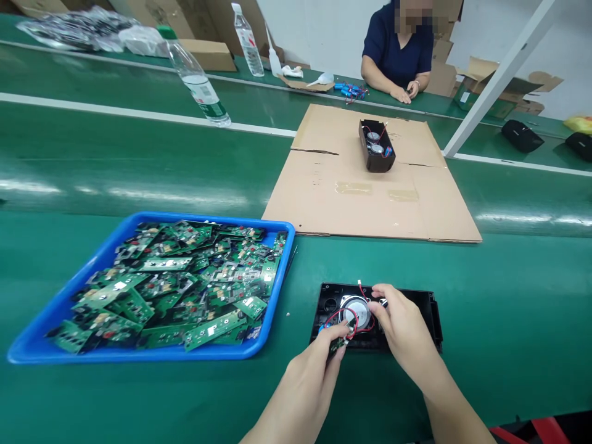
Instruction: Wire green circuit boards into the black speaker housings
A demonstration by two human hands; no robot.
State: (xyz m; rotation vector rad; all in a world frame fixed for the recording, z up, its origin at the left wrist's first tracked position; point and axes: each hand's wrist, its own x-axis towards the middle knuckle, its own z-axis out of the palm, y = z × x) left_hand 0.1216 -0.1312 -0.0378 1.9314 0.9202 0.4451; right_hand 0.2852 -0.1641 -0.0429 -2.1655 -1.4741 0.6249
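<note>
A black speaker housing [420,311] lies open on the green bench, with a round silver speaker [355,311] inside it. Red and black wires loop over the speaker, and one ends in a small white plug [359,283] at the housing's back edge. My left hand [321,357] pinches a small green circuit board [336,346] above the housing's front edge. Over the right side of the speaker is my right hand [400,327], its thumb and forefinger curled near the wires; what lies between them is too small to name.
A blue tray [271,333] heaped with circuit boards stands at left. Behind lies a flat cardboard sheet [370,213] bearing another housing [380,161]. Bottles [201,89], blue batteries [350,90] and a seated person [398,55] are farther back. A white post [499,77] rises at right.
</note>
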